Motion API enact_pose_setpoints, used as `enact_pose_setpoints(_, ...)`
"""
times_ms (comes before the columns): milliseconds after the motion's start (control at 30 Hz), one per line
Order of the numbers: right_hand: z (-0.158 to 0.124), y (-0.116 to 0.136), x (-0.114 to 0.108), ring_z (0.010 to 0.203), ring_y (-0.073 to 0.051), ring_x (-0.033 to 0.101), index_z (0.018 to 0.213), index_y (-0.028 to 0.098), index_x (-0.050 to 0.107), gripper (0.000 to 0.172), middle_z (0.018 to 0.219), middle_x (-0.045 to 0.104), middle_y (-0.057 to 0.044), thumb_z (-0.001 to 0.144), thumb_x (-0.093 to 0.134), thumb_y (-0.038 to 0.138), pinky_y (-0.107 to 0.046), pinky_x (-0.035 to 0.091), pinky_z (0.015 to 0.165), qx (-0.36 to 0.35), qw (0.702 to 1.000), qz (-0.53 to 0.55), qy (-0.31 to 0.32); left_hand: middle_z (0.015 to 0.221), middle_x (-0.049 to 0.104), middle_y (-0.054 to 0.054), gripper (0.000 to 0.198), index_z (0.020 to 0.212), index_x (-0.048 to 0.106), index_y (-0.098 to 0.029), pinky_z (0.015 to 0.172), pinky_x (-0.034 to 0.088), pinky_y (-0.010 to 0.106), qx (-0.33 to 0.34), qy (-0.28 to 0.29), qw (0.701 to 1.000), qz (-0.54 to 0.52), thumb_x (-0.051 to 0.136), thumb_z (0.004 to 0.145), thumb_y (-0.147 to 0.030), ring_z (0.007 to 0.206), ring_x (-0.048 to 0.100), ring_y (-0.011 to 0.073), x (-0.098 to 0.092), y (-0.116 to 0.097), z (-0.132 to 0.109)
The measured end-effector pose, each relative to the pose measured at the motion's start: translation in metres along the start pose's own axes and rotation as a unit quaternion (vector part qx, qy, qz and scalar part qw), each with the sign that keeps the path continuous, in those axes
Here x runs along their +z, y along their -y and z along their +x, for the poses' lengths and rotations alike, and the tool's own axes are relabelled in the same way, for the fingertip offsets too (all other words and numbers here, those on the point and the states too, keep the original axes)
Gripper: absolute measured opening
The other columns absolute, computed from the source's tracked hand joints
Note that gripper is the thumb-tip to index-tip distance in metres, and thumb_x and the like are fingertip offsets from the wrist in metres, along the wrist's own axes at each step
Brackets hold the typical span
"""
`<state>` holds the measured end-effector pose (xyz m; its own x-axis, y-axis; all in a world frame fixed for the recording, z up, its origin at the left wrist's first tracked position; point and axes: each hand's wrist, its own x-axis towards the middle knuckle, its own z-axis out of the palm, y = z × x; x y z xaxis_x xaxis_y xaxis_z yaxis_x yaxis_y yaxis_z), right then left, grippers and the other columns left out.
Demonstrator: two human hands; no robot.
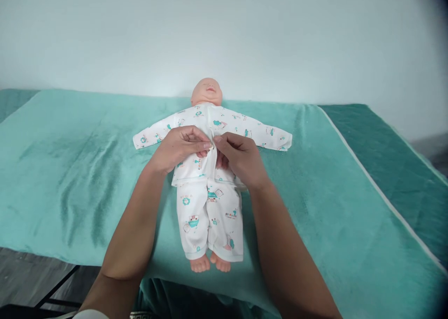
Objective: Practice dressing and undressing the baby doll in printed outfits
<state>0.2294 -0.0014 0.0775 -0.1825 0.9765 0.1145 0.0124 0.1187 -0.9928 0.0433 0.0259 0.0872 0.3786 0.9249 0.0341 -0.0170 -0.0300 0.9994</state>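
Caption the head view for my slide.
Left hand and right hand pinch the printed pajama top of a baby doll lying on a teal blanket.

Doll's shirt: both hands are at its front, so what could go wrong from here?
The left hand and right hand pinch the front of the shirt, and their fingers partly cover that spot, so a misaligned edge there might go unnoticed.

The doll lies on its back on a creased cloth, and both hands are at the shirt, so a firm tug could shift the doll or bunch the cloth.
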Motion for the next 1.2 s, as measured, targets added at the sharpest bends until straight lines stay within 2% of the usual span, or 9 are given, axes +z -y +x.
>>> enact_pose_setpoints(167,0.0017,0.0018,-0.0069,0.052,-0.012,0.062,0.08,0.019,0.064,0.035,0.061,0.064,0.001,0.087,0.073,0.052,-0.024,0.05,0.05,0.024,0.998,0.027,0.046,0.067,0.07,0.001,0.029,0.079,0.07,-0.015,0.065,0.054,0.025,-0.008,-0.002,1.0,0.026,0.088,0.072,-0.037,0.064,0.065,0.0107,-0.0017,-0.0027,-0.0014)
enact_pose_setpoints(333,0.0024,0.0011,-0.0102,0.054,-0.011,0.062,0.092,0.019,0.064,0.031,0.064,0.065,0.003,0.078,0.083,0.04,-0.024,0.052,0.052,0.051,0.997,0.018,0.062,0.066,0.07,0.001,0.03,0.079,0.069,-0.015,0.064,0.054,0.025,-0.005,0.001,1.0,0.022,0.088,0.072,-0.037,0.063,0.065,0.0108,-0.0022,-0.0017,-0.0017)
enact_pose_setpoints(467,0.0025,-0.0015,-0.0098,0.057,-0.01,0.063,0.093,0.019,0.064,0.029,0.069,0.066,0.003,0.075,0.083,0.03,-0.023,0.052,0.052,0.064,0.996,0.009,0.062,0.065,0.069,0.001,0.03,0.078,0.067,-0.016,0.061,0.053,0.024,-0.006,0.004,1.0,0.025,0.089,0.072,-0.035,0.06,0.064,0.01,-0.0019,-0.0005,-0.0008)
enact_pose_setpoints(667,0.0036,-0.0033,-0.0082,0.057,-0.01,0.063,0.092,0.019,0.062,0.029,0.069,0.066,0.003,0.074,0.083,0.028,-0.022,0.05,0.051,0.072,0.995,0.01,0.065,0.063,0.068,0.0,0.031,0.078,0.066,-0.016,0.056,0.051,0.022,-0.011,0.002,1.0,0.021,0.09,0.07,-0.034,0.058,0.063,0.0092,-0.0019,0.0004,0.0008)
enact_pose_setpoints(767,0.0038,-0.0028,-0.0083,0.057,-0.01,0.063,0.092,0.019,0.062,0.027,0.068,0.066,0.004,0.075,0.081,0.026,-0.022,0.05,0.051,0.068,0.995,0.013,0.067,0.064,0.069,0.001,0.031,0.076,0.067,-0.016,0.056,0.052,0.023,-0.016,-0.003,0.999,0.033,0.09,0.07,-0.036,0.058,0.063,0.0093,-0.0024,-0.001,0.0001)
enact_pose_setpoints(933,0.0035,-0.0018,-0.0089,0.055,-0.009,0.063,0.093,0.018,0.065,0.011,0.073,0.069,0.001,0.084,0.068,0.024,-0.022,0.051,0.05,0.043,0.997,0.014,0.061,0.064,0.07,0.003,0.033,0.072,0.068,-0.015,0.057,0.054,0.023,-0.031,-0.009,0.998,0.05,0.089,0.071,-0.04,0.058,0.064,0.0102,-0.0029,-0.0044,-0.0022)
enact_pose_setpoints(1200,0.0031,-0.0001,-0.0084,0.049,-0.008,0.058,0.093,0.019,0.063,0.013,0.069,0.068,0.002,0.083,0.069,0.024,-0.02,0.047,0.045,0.053,0.997,-0.004,0.057,0.07,0.073,0.006,0.033,0.077,0.073,-0.013,0.063,0.059,0.025,-0.031,-0.001,0.998,0.061,0.088,0.072,-0.042,0.065,0.07,0.0134,-0.0045,-0.0034,-0.0028)
